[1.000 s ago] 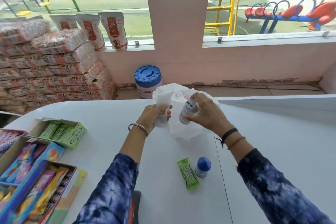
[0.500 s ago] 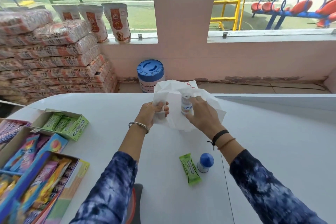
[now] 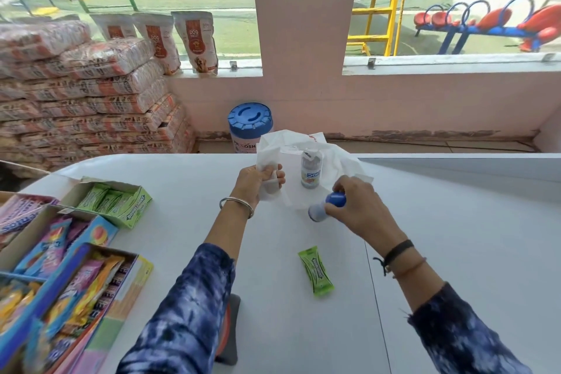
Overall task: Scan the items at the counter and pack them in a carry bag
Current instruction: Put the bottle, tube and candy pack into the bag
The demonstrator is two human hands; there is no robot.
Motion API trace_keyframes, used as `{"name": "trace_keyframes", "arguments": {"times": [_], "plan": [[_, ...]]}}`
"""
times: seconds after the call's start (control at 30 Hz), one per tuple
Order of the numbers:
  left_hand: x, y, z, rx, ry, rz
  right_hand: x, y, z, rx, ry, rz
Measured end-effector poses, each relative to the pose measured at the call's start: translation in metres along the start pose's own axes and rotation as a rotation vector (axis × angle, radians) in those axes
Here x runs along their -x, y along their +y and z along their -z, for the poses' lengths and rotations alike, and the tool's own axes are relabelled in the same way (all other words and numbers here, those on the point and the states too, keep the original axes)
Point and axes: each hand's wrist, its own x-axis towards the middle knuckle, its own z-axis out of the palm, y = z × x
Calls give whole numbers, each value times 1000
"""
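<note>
A white carry bag (image 3: 337, 158) lies open on the white counter (image 3: 455, 237). My left hand (image 3: 258, 182) grips its left edge. A small white bottle (image 3: 311, 171) with blue lettering stands upright inside the bag's mouth. My right hand (image 3: 358, 206) holds a small blue-capped bottle (image 3: 326, 206), tilted on its side just in front of the bag. A green gum pack (image 3: 316, 271) lies flat on the counter nearer to me, between my forearms.
Open boxes of green gum (image 3: 117, 202) and colourful candy (image 3: 57, 279) sit along the counter's left side. A dark scanner-like object (image 3: 230, 328) shows at the near edge beneath my left sleeve. Behind the counter are a blue-lidded tub (image 3: 250, 123) and stacked sacks (image 3: 91, 100).
My right hand let go of the white bottle, now standing in the bag. It came back, picked the blue-capped bottle off the counter, and carries it toward the bag.
</note>
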Motion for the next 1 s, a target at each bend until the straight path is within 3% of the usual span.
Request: {"name": "trace_keyframes", "arguments": {"times": [0.17,0.4,0.63,0.67,0.77,0.83,0.93,1.0], "plan": [[-1,-2,0,-46,35,-28,-49,-24,-30,-76,195,54],[-3,-6,3,4,12,-16,-73,-15,-102,75,65,34],[-2,-7,1,23,4,12,-44,-10,-93,186,99,10],[-1,-7,2,13,12,15,-31,-10,-88,273,14,-40],[0,-9,3,-17,36,19,14,-2,-85,492,-468,-181],[1,-9,3,-49,48,17,34,5,-90,504,-615,-223],[4,-10,0,-47,52,13,40,10,-90,345,-587,-279],[6,-10,-1,-42,52,9,36,11,-79,147,-442,-310]]}}
